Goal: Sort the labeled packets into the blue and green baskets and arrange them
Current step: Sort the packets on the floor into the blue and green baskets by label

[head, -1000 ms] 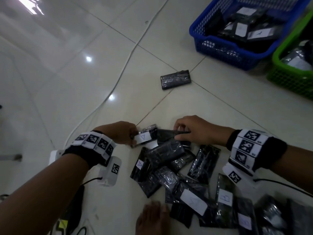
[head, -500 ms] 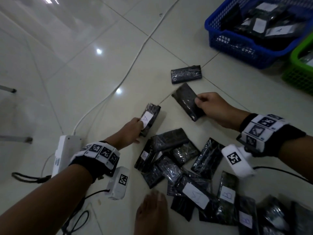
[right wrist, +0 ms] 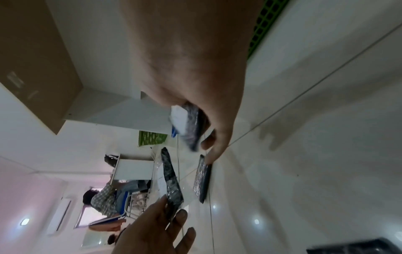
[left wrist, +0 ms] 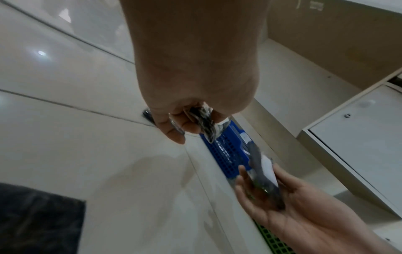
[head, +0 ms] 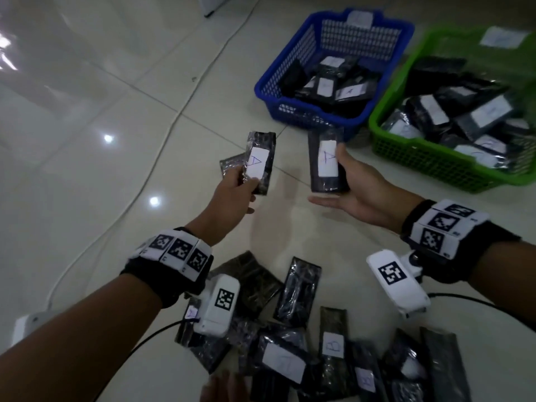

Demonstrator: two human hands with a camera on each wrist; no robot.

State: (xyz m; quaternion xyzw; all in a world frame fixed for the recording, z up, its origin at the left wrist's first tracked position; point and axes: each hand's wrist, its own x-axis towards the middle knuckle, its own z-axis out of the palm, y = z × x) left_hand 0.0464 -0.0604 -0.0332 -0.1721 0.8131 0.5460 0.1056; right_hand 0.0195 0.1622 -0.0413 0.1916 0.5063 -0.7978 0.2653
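Observation:
My left hand (head: 236, 188) pinches a black packet (head: 259, 162) whose white label reads A, held above the floor; its lower end shows between my fingers (left wrist: 204, 123) in the left wrist view. My right hand (head: 352, 187) grips a second black packet (head: 326, 159), also labelled A, just in front of the blue basket (head: 268, 91). The blue basket holds several packets, and the green basket (head: 385, 111) to its right holds several more. A pile of black packets (head: 298, 291) lies on the floor near me.
One loose packet (head: 230, 165) lies on the tiles behind my left hand's packet. A white cable (head: 156, 152) runs across the floor on the left. White cabinets (left wrist: 356, 130) stand beyond the baskets. A person (right wrist: 104, 199) sits far across the room.
Both hands lifted their packets off the pile and carried them forward toward the baskets. The right packet's label now faces up, showing A. My view has tilted so both baskets are in full sight.

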